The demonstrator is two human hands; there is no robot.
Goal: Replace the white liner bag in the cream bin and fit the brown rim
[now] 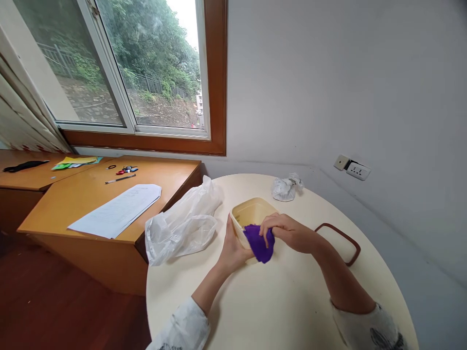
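A cream plastic container (251, 213) stands near the middle of the round white table (277, 301). My left hand (231, 248) grips its near left wall. My right hand (282, 231) holds a purple cloth (258, 243) bunched against the container's near rim, with the cloth hanging partly over the outside.
A brown rectangular seal ring (343, 243) lies to the right of my right arm. A crumpled white plastic bag (182, 226) sits at the table's left edge, and a small wadded bag (286, 188) at the far side. An orange desk (91, 204) with papers stands to the left.
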